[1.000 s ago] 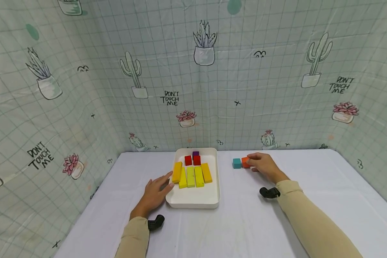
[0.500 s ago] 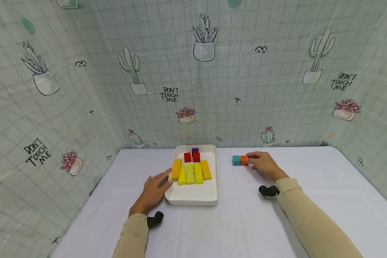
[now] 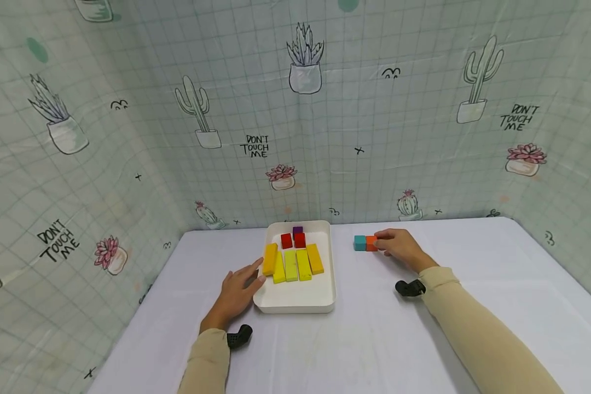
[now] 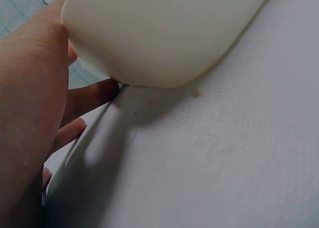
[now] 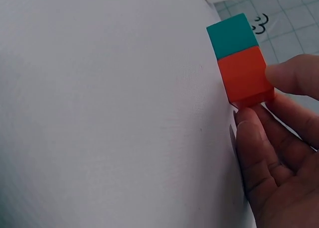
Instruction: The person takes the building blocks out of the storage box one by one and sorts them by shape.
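Observation:
In the head view my right hand (image 3: 401,247) is over the white table and pinches an orange cube (image 3: 371,243) between thumb and fingers. The orange cube sits flush against a teal cube (image 3: 359,243) on its left, and the right wrist view shows their faces touching. My left hand (image 3: 236,294) lies at the left side of a white tray (image 3: 295,301), its relaxed fingers and thumb touching the wall. Inside the tray are several yellow blocks (image 3: 290,266), two red cubes (image 3: 287,241) and a purple cube (image 3: 297,230) partly hidden behind one red cube.
The white tablecloth (image 3: 364,339) spreads around the tray and cubes. Behind and beside the table hangs a gridded fabric (image 3: 216,180) printed with cacti and lettering. A black wrist device (image 3: 238,336) is on the left arm and another black device (image 3: 410,288) on the right.
The right hand has slid the orange cube left, closing the small gap to the teal cube. The left hand has stayed at the tray. The head view has shifted slightly.

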### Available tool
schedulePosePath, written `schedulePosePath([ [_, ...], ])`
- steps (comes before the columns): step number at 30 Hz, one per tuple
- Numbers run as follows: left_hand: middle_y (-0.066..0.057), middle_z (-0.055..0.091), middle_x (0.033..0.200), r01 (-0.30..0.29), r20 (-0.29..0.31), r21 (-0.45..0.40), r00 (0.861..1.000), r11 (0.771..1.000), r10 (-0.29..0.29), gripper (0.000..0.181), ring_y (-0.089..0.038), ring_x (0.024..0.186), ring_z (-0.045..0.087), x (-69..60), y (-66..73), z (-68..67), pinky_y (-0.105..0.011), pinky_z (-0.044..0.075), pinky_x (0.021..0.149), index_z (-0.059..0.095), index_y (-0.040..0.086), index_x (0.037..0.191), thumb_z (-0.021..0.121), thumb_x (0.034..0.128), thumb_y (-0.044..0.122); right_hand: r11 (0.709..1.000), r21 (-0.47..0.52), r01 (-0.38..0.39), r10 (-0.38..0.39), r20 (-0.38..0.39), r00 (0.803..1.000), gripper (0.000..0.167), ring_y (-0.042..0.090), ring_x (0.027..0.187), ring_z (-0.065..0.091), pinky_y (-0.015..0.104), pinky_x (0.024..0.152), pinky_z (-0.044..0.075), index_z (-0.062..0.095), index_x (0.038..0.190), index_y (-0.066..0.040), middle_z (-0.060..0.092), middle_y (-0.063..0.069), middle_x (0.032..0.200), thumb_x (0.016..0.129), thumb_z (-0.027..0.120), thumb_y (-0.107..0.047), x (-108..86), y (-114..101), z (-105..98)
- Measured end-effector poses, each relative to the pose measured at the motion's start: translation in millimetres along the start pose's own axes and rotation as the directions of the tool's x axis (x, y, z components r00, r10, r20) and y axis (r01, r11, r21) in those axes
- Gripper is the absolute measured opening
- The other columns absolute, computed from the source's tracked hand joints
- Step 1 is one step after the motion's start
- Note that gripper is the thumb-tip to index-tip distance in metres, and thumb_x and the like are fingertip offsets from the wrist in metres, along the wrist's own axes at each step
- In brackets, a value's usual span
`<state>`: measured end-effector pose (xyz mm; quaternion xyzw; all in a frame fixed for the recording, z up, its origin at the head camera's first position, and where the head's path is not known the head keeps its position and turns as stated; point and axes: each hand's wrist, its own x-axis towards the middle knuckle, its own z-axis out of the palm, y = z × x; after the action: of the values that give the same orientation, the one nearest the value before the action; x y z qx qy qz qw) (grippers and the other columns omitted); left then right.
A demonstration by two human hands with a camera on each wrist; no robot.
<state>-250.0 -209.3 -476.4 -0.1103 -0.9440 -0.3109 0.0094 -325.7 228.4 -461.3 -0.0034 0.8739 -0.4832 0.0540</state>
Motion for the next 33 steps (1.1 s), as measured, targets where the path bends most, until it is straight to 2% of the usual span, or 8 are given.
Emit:
schedulePosePath([
  [17, -0.01, 0.053, 0.147, -0.011, -0.011, -0.013, 1.0, 1.0, 0.01, 0.058, -0.036, 0.144, 0.034, -2.7, 0.0, 0.1, -0.064, 0.001, 0.118, 0.038, 0.025, 0.156, 0.05, 0.1033, 0.046, 1.0, 0.003, -0.008, 0.008, -0.005, 1.0, 0.052, 0.027, 0.097, 0.064, 0.034, 0.086, 0.052, 0.055, 0.142, -0.002, 0.063, 0.021, 0.128, 0.099, 0.061, -0.03, -2.4, 2, 1],
  [24, -0.01, 0.056, 0.144, -0.012, -0.001, -0.008, 1.0, 1.0, 0.012, 0.059, -0.036, 0.144, 0.034, -3.8, -0.1, 4.5, -0.065, 0.003, 0.117, 0.039, 0.024, 0.156, 0.05, 0.1032, 0.046, 0.996, 0.094, -0.006, 0.01, -0.041, 0.999, 0.052, 0.029, 0.107, 0.062, 0.027, 0.082, 0.056, 0.052, 0.142, 0.0, 0.061, 0.021, 0.131, 0.101, 0.06, -0.031, -7.4, 3, -8],
  [28, -0.011, 0.055, 0.145, -0.021, -0.002, -0.004, 1.0, 1.0, 0.021, 0.059, -0.036, 0.144, 0.034, -3.3, 0.1, 3.9, -0.065, 0.003, 0.117, 0.039, 0.024, 0.156, 0.049, 0.1034, 0.046, 0.991, 0.133, 0.026, -0.018, -0.064, 0.998, 0.051, 0.031, 0.113, 0.059, 0.025, 0.081, 0.056, 0.052, 0.142, 0.001, 0.059, 0.021, 0.132, 0.102, 0.059, -0.029, -5.0, -8, -12],
  [33, -0.011, 0.055, 0.145, -0.023, -0.006, 0.005, 1.0, 1.0, 0.023, 0.059, -0.037, 0.144, 0.034, -2.4, -1.2, 0.7, -0.064, 0.003, 0.118, 0.038, 0.024, 0.157, 0.048, 0.1039, 0.047, 0.979, 0.198, 0.053, -0.044, -0.049, 0.998, 0.047, 0.032, 0.114, 0.059, 0.032, 0.087, 0.056, 0.053, 0.142, 0.0, 0.06, 0.021, 0.13, 0.102, 0.058, -0.025, 1.2, -30, -5],
])
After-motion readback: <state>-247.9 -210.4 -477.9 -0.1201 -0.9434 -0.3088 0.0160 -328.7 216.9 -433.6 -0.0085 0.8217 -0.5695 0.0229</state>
